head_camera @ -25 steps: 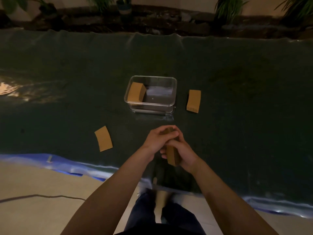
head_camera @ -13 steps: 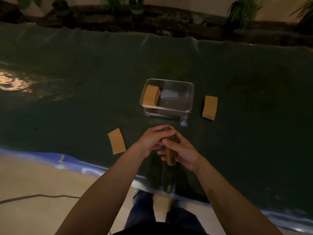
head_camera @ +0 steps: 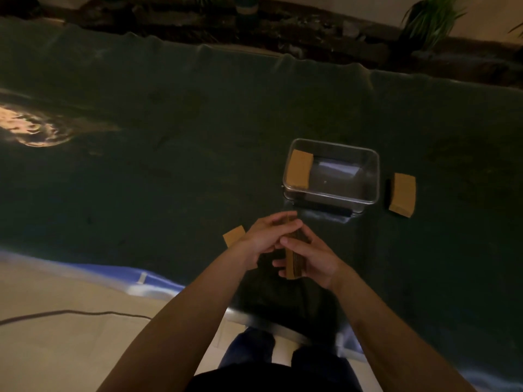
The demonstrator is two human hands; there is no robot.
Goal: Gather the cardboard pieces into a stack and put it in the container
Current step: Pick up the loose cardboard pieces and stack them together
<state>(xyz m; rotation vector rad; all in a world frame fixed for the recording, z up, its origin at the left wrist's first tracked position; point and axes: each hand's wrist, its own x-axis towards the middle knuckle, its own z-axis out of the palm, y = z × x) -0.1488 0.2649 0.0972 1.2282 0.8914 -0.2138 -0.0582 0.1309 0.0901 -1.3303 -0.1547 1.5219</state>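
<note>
Both bare forearms reach forward from the bottom of the view and meet over the near part of the bench (head_camera: 141, 171); the left hand (head_camera: 263, 239) comes in from the left with its wrist bent, palm down, fingers curled over the far end of a stack of cardboard pieces (head_camera: 293, 263); the right hand (head_camera: 308, 258) lies on the stack's right side, fingers wrapped across it toward the left; each grip is closed on the stack, which stands on edge between the palms, held above the bench near its front edge.

The stack is a narrow brown block whose thin layered edges face up; its near end juts out below the right fingers, its far tip shows beyond the left fingers.

The bench is draped in a dark green cloth, matte and softly wrinkled, with a ridge of folds along the far edge and a pale blue strip at the front edge.

The container (head_camera: 373, 179) is a clear rectangular tub with rounded corners and a glossy rim, just beyond the hands toward the right half of the bench; a flat tan cardboard piece (head_camera: 300, 172) leans against its left inner wall.

A second cardboard block (head_camera: 402, 198), thick and slightly curved, lies on the cloth just beside the container's right wall, apart from it; a third piece (head_camera: 233, 234) lies flat near the front edge, partly hidden behind the left wrist.

A warm glare (head_camera: 28, 128) shines on the cloth at the left edge.
</note>
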